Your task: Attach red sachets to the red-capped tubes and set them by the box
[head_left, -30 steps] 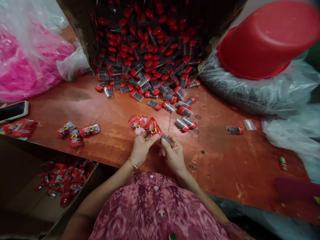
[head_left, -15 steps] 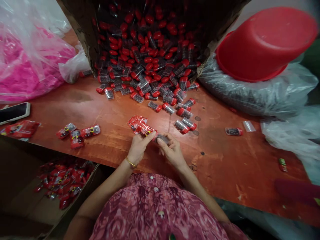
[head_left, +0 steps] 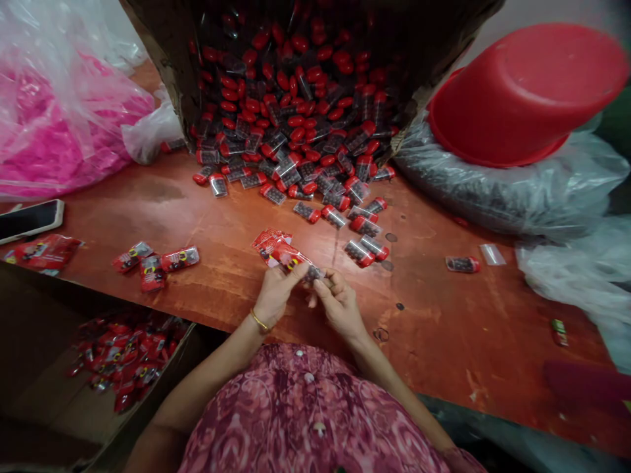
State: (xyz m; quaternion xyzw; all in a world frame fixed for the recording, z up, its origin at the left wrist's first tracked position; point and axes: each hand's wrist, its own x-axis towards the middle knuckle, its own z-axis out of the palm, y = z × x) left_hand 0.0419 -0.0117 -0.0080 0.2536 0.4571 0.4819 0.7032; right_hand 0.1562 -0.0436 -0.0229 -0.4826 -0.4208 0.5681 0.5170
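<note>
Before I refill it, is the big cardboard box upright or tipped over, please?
Tipped: the cardboard box opens sideways, red-capped tubes spilling onto the table.

Premises: small packing workshop. Evidence: worn red-brown worktable [head_left: 221,223]; tipped cardboard carton [head_left: 162,66] spilling a heap of red-capped clear tubes [head_left: 296,131]; bulk plastic bags, one of pink stock [head_left: 59,131], one of dark pellets [head_left: 493,190]; upturned red basin [head_left: 517,98] resting on the latter; open box [head_left: 54,407] below the table edge, holding finished red-wrapped pieces [head_left: 123,355]; three more on the tabletop.

text readable: none | red wrappers [head_left: 277,249]: printed marks too blurred to read | capped tubes [head_left: 305,141]: nothing legible
</note>
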